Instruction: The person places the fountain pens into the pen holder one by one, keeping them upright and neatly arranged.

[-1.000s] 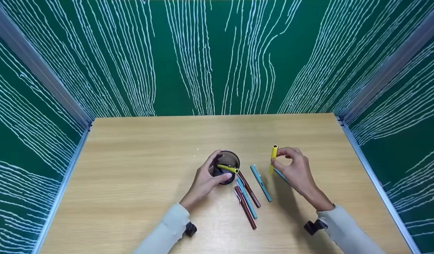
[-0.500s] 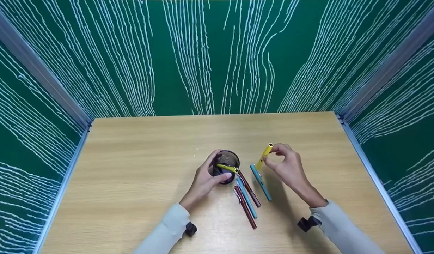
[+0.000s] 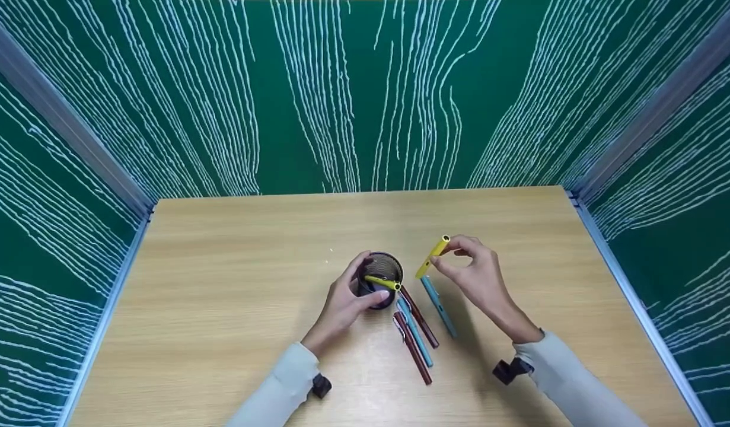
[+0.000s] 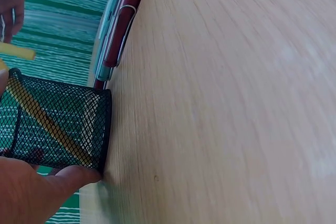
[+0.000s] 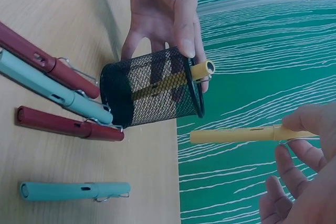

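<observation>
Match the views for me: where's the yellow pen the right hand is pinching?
Head: yellow pen slightly right of and below centre.
Left wrist: part of the yellow pen, left edge, upper half.
Right wrist: yellow pen right of and below centre.
Shared landmark: black mesh cup.

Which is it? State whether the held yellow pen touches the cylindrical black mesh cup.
Apart: the right wrist view shows clear space between the held pen and cup.
</observation>
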Demonstrator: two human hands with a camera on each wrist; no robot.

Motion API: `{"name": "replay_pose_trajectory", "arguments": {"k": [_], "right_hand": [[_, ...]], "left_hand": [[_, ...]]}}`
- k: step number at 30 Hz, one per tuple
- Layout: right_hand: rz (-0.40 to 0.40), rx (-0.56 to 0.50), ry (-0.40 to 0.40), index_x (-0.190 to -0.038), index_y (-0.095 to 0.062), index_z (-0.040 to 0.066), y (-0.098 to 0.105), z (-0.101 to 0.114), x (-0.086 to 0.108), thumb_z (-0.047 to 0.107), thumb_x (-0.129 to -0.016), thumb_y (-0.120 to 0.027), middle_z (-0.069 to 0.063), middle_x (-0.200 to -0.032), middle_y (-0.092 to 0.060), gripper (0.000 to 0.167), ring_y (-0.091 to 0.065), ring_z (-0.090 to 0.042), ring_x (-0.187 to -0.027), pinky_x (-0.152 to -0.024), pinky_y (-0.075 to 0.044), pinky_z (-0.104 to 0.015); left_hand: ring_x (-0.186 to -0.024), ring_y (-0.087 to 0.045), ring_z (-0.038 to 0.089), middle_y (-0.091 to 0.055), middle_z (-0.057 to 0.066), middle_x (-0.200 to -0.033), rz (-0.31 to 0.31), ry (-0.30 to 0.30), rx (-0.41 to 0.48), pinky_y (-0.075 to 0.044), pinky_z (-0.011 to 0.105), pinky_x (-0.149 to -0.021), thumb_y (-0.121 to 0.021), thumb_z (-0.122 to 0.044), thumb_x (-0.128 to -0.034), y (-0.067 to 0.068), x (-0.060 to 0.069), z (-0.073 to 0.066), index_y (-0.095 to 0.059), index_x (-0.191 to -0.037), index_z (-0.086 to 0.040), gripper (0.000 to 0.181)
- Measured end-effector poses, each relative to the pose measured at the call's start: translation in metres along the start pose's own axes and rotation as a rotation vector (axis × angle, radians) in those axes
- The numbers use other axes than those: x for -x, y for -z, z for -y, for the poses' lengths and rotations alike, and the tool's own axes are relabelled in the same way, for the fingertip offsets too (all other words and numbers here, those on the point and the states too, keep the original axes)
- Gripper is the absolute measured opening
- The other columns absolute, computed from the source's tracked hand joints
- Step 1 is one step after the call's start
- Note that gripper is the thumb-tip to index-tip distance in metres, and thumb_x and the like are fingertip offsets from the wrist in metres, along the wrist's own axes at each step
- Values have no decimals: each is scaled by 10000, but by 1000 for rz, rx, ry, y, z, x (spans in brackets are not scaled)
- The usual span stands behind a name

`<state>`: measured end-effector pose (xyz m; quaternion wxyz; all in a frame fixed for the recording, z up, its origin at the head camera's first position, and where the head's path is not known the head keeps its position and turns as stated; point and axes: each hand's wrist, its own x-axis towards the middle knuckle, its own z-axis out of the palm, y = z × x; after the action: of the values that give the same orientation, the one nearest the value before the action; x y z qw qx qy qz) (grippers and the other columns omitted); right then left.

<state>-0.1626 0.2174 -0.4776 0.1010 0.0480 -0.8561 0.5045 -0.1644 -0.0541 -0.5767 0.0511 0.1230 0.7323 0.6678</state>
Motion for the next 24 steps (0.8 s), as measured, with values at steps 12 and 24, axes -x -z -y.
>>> {"name": "replay_pose_trajectory", "arguments": {"k": [12,24], "right_hand": [[14,-98,-2,-1057,-799,14,-8,11,-2,35,-935,-862,-146,-1106,-746,139,-638,-318,-1116,-1025,-489,-385],[31,-141,-24,-1079,-800,5,-18,6,-5,8,-940,-835,-117,-1097,-750,143,-652,-329,-1115,-1035,-530,-385]], "left_hand": [[-1484,-549,365,-570,121,-1626,-1,-1,41,-356,544,-1279,-896,-154,-916,-2,0,0,-439,-1689,-137,898],[-1484,-549,352,-564,122,-1633,-7,23,47,-352,554,-1277,-884,-153,-932,-2,1,-5,-426,-1696,-135,891]]}}
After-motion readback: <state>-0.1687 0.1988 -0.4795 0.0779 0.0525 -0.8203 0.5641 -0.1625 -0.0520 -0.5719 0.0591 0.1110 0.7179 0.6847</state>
